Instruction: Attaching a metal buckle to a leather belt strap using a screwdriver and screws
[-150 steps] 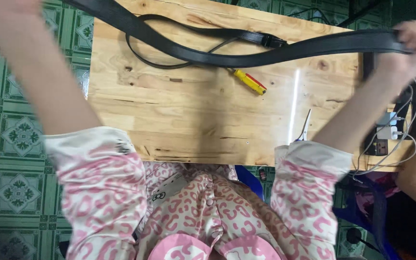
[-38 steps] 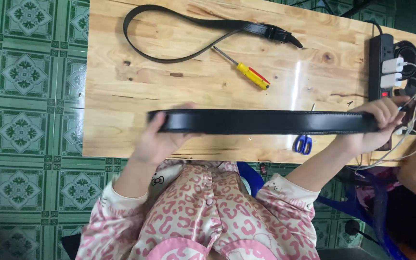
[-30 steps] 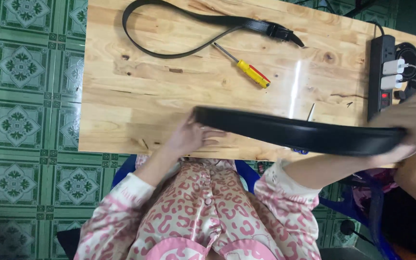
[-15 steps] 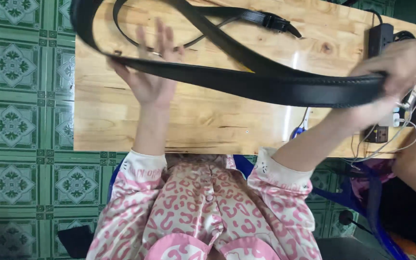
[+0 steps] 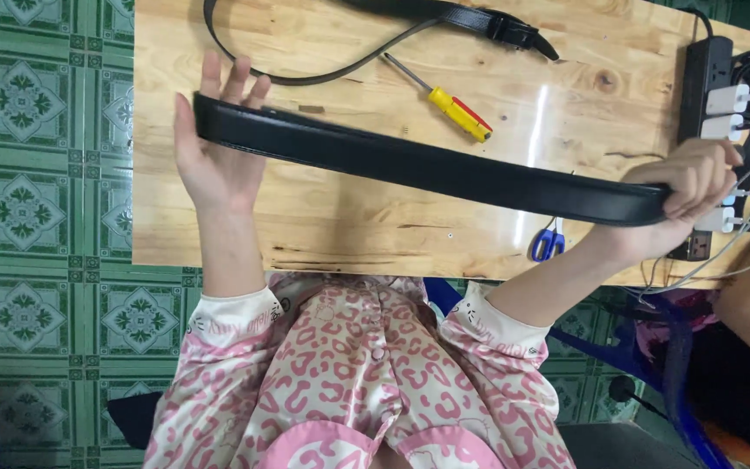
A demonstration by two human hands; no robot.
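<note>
Two hands [image 5: 219, 152] [image 5: 687, 187] on black belt [image 5: 427, 165]

We sit at a pale wooden bench [image 5: 349, 217]; left of it and beneath it spreads green patterned floor tile [image 5: 36, 174].

A black belt [image 5: 427, 169], yellow-and-red screwdriver [image 5: 455, 113], blue-handled scissors [image 5: 547, 246], pale wooden table [image 5: 340, 226], green patterned floor tiles [image 5: 45, 191].

I see a wooden table [image 5: 219, 234] on a green tile floor [image 5: 36, 174]. A yellow screwdriver [image 5: 455, 111] lies on the table, near a second black belt [image 5: 444, 17] at the far edge. Blue scissors [image 5: 549, 243] sit by the near edge. A black power strip [image 5: 705, 69] holds white plugs [image 5: 726, 100].
</note>
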